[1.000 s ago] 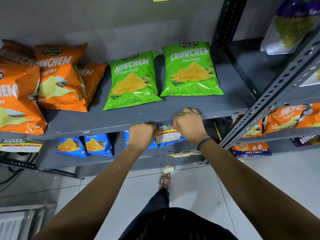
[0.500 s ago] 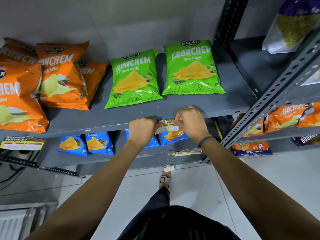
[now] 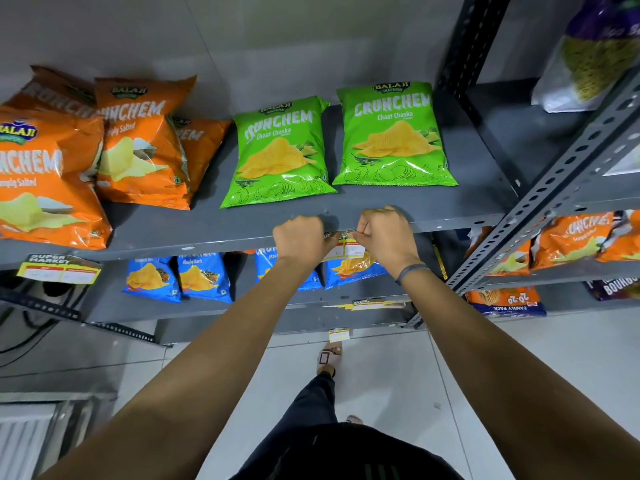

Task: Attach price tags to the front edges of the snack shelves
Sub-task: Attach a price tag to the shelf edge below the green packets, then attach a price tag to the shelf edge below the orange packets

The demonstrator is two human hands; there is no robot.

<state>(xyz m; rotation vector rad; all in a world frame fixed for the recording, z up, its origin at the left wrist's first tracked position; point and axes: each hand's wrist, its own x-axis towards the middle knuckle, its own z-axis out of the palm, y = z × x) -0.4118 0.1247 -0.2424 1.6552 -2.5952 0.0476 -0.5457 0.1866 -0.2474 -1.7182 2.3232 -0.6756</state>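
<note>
Two hands meet at the front edge of the grey shelf (image 3: 460, 216). Left hand (image 3: 300, 239) and right hand (image 3: 385, 235) are each pinched closed on one price tag (image 3: 348, 249), pressed against the edge. Green chip bags (image 3: 284, 150) lie at 12 o'clock; another tag (image 3: 59, 270) hangs at 9 o'clock.
</note>
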